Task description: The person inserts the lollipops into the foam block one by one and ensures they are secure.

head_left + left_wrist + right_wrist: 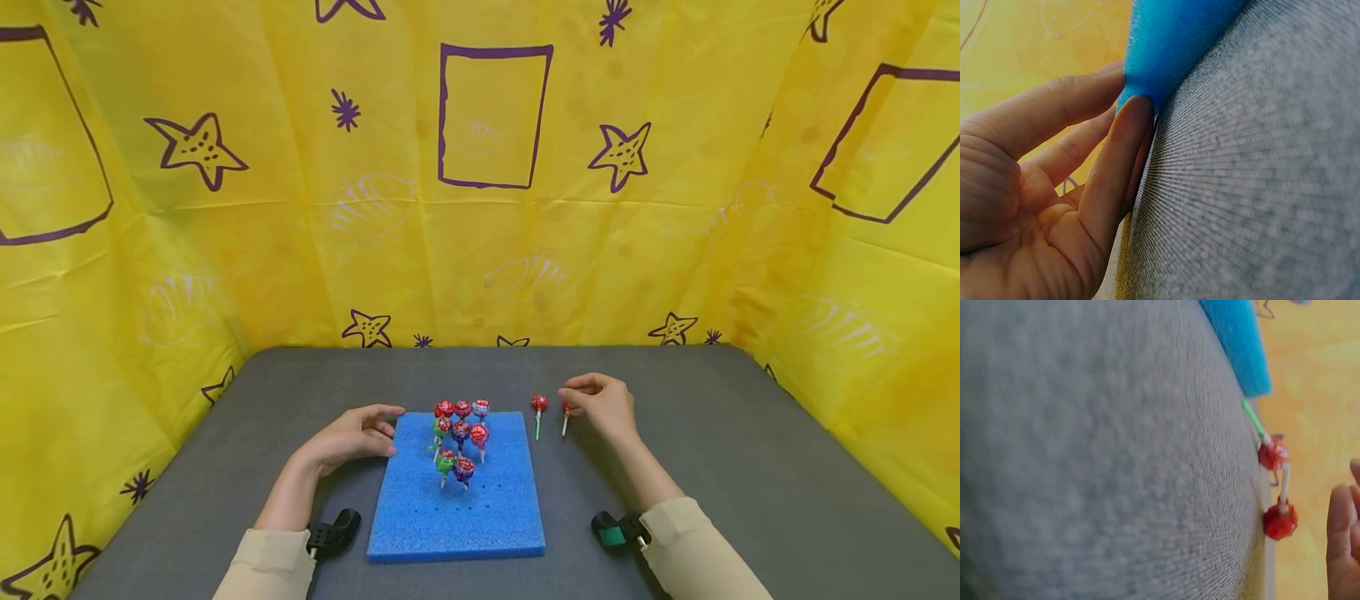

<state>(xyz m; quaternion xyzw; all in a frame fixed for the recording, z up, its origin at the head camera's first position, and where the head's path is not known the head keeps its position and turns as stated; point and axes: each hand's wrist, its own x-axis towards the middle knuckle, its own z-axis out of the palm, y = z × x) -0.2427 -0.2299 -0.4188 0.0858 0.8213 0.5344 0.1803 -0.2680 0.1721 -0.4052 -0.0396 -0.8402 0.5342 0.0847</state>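
Observation:
On the grey table lies a blue foam block, several wrapped lollipops standing in its back and middle. My left hand touches the block's left edge near the far corner; the left wrist view shows fingertips against the blue foam. Right of the block, my right hand hovers by a red lollipop with a white stick, its head partly covered by the fingers. In the right wrist view a gap separates that red lollipop from the thumb.
Beside it lies another red lollipop with a green stick, between the block and my right hand. Small holes dot the foam's front part. A yellow patterned curtain encloses the table at the back and sides.

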